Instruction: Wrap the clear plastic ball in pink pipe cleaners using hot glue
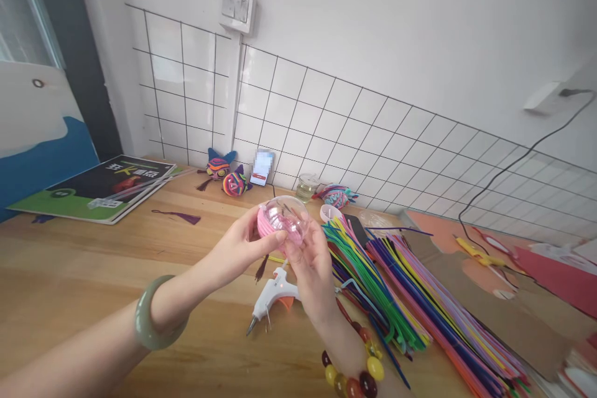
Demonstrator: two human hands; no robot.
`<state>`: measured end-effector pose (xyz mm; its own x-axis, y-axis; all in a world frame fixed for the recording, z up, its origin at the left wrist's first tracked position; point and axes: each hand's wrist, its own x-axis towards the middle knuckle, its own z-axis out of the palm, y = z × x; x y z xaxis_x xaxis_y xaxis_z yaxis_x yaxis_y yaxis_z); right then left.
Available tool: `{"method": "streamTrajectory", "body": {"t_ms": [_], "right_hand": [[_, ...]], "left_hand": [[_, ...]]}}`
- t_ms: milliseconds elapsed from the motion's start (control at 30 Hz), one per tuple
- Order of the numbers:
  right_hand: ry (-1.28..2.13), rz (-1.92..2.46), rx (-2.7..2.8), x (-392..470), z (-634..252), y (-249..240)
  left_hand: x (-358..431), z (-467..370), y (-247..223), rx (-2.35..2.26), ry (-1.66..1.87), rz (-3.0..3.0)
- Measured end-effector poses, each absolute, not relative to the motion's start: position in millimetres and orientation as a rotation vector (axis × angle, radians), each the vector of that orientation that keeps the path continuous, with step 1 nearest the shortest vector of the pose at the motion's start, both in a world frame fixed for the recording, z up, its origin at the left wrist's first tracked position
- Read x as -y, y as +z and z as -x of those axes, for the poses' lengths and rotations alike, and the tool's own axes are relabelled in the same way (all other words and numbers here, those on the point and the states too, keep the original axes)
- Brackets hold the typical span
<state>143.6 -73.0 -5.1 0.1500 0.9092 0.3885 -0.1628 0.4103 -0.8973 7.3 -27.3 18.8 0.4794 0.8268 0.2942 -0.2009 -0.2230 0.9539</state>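
Observation:
A clear, rounded plastic shell [285,212] with pink strands coiled along its left and lower side is held up over the wooden table. My left hand [249,236] grips it from the left, thumb across its lower front. From the right, my right hand [314,267] closes round the same shell, its thumb near the bottom edge. Below the hands lies a white glue gun [275,292] with an orange trigger, nozzle toward the lower left. Part of the glue gun is hidden behind my right hand.
Bundles of coloured pipe cleaners [420,286] spread over the right side. Along the wall stand a phone [262,166], a glass jar [306,188] and striped colourful figures [234,181]. A book [97,189] lies left, a purple tassel [186,217] near it, and a yellow glue gun [478,253] far right.

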Motion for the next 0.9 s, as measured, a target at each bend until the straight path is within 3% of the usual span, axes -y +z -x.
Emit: {"method": "streamTrajectory", "body": {"t_ms": [333, 633, 900], "right_hand": [[0.881, 0.804, 1.132, 69, -144, -8], [0.646, 0.808, 1.151, 68, -148, -14], [0.372, 0.865, 1.236, 69, -151, -18]], "left_hand": [[35, -6, 20, -0.677, 1.018, -1.599], [33, -8, 8, -0.889, 1.338, -1.710], [34, -11, 12, -0.403, 1.126, -1.452]]}}
